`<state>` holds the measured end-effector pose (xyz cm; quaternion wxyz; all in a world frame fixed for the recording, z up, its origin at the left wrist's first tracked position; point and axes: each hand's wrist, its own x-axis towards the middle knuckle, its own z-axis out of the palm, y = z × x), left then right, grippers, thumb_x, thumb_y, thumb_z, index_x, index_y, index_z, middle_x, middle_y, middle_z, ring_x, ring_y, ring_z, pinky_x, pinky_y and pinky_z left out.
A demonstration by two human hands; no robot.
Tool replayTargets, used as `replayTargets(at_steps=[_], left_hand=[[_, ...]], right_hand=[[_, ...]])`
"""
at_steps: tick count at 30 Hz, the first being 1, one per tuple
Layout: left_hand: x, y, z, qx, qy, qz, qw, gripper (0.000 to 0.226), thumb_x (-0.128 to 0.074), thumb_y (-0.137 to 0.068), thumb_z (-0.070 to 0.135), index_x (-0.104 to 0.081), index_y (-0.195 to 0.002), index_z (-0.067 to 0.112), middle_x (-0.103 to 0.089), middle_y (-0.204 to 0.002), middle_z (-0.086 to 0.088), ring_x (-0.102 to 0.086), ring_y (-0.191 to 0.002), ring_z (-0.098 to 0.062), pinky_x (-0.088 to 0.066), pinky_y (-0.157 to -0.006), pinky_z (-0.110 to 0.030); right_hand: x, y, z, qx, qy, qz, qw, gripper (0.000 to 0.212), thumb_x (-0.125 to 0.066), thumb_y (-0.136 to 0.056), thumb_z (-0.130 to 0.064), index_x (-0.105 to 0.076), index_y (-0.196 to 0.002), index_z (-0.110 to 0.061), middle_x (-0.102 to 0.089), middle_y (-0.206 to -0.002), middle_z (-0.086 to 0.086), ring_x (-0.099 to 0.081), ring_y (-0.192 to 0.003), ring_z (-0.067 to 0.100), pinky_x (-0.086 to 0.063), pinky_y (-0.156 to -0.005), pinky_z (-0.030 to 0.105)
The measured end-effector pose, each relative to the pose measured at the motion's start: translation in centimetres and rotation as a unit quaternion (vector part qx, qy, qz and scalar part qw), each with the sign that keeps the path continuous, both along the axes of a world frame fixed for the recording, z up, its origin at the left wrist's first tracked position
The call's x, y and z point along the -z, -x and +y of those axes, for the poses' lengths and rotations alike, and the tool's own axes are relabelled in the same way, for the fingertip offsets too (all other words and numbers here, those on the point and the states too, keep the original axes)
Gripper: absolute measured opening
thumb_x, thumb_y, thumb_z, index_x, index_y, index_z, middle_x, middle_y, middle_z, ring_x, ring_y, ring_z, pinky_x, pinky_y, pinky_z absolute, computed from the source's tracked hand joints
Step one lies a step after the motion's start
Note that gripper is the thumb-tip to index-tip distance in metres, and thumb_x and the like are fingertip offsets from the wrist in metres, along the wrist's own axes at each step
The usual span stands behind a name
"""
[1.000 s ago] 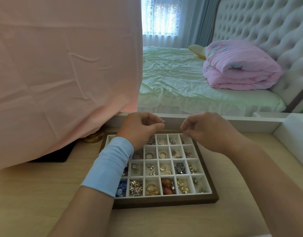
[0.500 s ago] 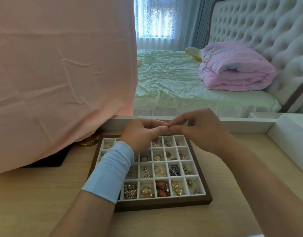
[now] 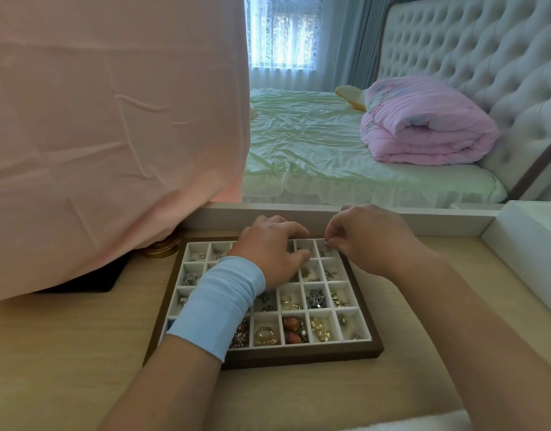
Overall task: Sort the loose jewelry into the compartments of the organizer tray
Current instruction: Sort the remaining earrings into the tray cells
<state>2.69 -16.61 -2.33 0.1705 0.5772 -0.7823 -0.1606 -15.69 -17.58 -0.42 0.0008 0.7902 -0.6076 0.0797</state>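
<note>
A brown-framed organizer tray with white compartments lies on the wooden tabletop, holding rings, earrings and charms. My left hand, with a light blue wristband, hovers over the tray's upper middle cells, fingers curled down into them; what they touch is hidden. My right hand is over the tray's far right corner and pinches a tiny silver piece between thumb and forefinger above the top right compartment. Gold rings and orange beads fill the front row.
A pink cloth hangs over the left, covering a stand with a gold base and a dark pad. A white raised ledge borders the table on the right. A bed shows beyond.
My hands met above the tray with the tiny piece, then parted. The left hand dropped onto the upper cells; the right moved to the far right corner with the piece.
</note>
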Motion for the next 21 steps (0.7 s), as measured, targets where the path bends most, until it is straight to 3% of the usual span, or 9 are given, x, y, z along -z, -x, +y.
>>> replayTargets(at_steps=[9,14,18,21], left_hand=[[0.2,0.2,0.1,0.008,0.0,-0.038,0.999,0.036,-0.054,-0.094,0.041,-0.056,-0.13,0.036,-0.05,-0.136,0.008,-0.037,-0.128,-0.017,-0.033,-0.111,-0.038],[0.3,0.1,-0.2,0.014,0.004,-0.03,0.999,0.034,-0.053,-0.096,0.04,-0.056,-0.129,0.037,-0.05,-0.136,0.009,-0.037,-0.128,-0.016,-0.033,-0.111,-0.038],[0.4,0.0,-0.4,0.018,0.004,-0.032,0.999,0.034,-0.053,-0.096,0.038,-0.056,-0.13,0.037,-0.05,-0.136,0.009,-0.037,-0.128,-0.017,-0.032,-0.112,-0.04],[0.4,-0.2,-0.5,0.024,0.001,-0.029,0.999,0.034,-0.053,-0.096,0.036,-0.055,-0.13,0.036,-0.051,-0.134,0.009,-0.038,-0.128,-0.016,-0.033,-0.112,-0.041]], right_hand=[[0.5,-1.8,-0.4,0.044,0.018,0.074,0.996,0.012,-0.063,-0.093,-0.031,-0.075,-0.091,-0.03,-0.071,-0.096,-0.005,-0.067,-0.091,0.022,-0.046,-0.07,0.03],[0.5,-1.7,-0.2,0.039,0.005,0.094,0.995,0.015,-0.061,-0.095,-0.036,-0.075,-0.098,-0.029,-0.07,-0.099,-0.004,-0.067,-0.094,0.022,-0.05,-0.073,0.031],[-0.3,-1.2,0.1,0.025,0.008,0.072,0.997,0.017,-0.06,-0.095,-0.034,-0.077,-0.095,-0.034,-0.072,-0.097,-0.008,-0.066,-0.091,0.02,-0.046,-0.07,0.029],[-0.4,-0.9,0.2,0.02,-0.006,0.063,0.998,0.018,-0.06,-0.096,-0.035,-0.078,-0.096,-0.036,-0.072,-0.098,-0.01,-0.066,-0.092,0.018,-0.05,-0.073,0.031]])
